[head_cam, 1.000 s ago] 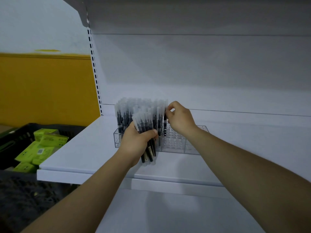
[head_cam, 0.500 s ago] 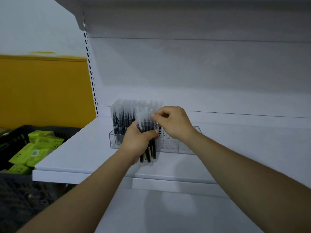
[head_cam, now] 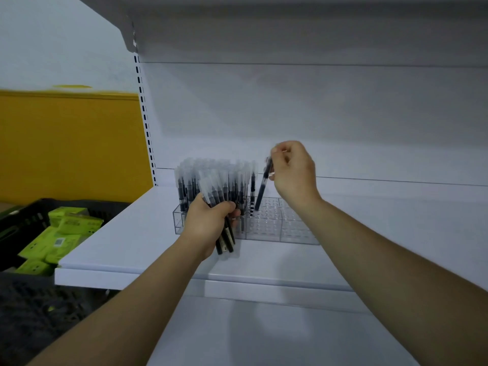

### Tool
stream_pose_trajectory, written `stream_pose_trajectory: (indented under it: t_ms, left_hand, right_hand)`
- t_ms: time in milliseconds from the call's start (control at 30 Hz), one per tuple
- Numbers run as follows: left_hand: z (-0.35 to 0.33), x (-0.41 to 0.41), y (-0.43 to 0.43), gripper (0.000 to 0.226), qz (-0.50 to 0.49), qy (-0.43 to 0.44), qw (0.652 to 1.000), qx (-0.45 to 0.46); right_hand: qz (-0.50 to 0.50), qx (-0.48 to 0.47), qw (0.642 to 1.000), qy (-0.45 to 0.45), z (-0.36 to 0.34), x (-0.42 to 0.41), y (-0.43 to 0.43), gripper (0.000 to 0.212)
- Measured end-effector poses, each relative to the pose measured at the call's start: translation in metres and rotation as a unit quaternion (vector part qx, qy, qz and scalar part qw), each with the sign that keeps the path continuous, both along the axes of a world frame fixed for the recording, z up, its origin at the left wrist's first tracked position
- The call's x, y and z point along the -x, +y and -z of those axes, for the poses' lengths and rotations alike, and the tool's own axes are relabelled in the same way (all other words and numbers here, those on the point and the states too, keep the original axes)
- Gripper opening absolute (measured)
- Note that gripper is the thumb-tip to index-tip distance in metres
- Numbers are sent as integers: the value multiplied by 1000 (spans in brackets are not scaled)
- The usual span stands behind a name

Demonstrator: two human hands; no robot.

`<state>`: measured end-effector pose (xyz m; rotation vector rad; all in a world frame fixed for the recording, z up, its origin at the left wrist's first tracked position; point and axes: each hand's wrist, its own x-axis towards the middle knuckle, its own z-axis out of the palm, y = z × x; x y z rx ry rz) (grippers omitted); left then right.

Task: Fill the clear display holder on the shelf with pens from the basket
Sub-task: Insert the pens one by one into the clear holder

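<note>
A clear display holder (head_cam: pixel 287 228) stands on the white shelf (head_cam: pixel 137 233). Its left half is packed with several upright black pens with frosted caps (head_cam: pixel 211 173); its right half shows bare holes. My left hand (head_cam: pixel 208 223) grips a bundle of pens (head_cam: pixel 224 231) in front of the holder's left part. My right hand (head_cam: pixel 293 173) pinches a single pen (head_cam: pixel 262 188) by its top. That pen hangs tilted, its tip just above the holder's grid beside the filled rows.
A black basket (head_cam: pixel 29 215) with green packets (head_cam: pixel 63 233) sits low at the left, beyond the shelf's end. An upper shelf overhangs the work area. A perforated upright runs down the left of the back panel. A lower shelf lies beneath.
My right hand has drawn one pen out of the bundle and carried it up and to the right, over the holder's open holes. The left hand kept its grip on the bundle.
</note>
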<state>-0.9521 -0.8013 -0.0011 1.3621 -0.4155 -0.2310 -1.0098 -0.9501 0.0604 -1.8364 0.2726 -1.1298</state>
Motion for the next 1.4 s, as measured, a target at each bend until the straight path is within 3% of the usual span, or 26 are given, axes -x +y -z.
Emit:
stream_pose_trajectory:
  t_ms: [267, 500, 667, 900, 967, 1100, 1233, 1400]
  left_hand:
    - [-1, 1, 3, 12, 0, -3, 1000, 15]
    - [-3, 3, 2, 14, -7, 10, 1000, 15]
    - [-3, 1, 2, 14, -7, 10, 1000, 18]
    - [-2, 2, 4, 17, -12, 15, 1000, 19]
    - [-3, 2, 4, 17, -10, 19, 1000, 19]
    - [-4, 2, 3, 14, -4, 10, 1000, 13]
    - [-8, 8, -3, 18, 30, -14, 999, 19]
    - [-9, 12, -5, 21, 43, -32, 998, 21]
  right_hand:
    - [10, -15, 1000, 3, 3, -17, -13, 8]
    - [-7, 41, 996, 74, 24, -26, -7, 9]
    - [-6, 66, 991, 114, 32, -30, -4, 22]
    - [-2, 119, 975, 185, 39, -32, -4, 19]
    - [20, 128, 977, 172, 42, -30, -3, 19]
    - [1, 127, 990, 53, 33, -12, 11, 12]
    - [-67, 161, 980, 91, 25, -1, 25, 17]
    - [-88, 109, 983, 121, 19, 3, 26, 9]
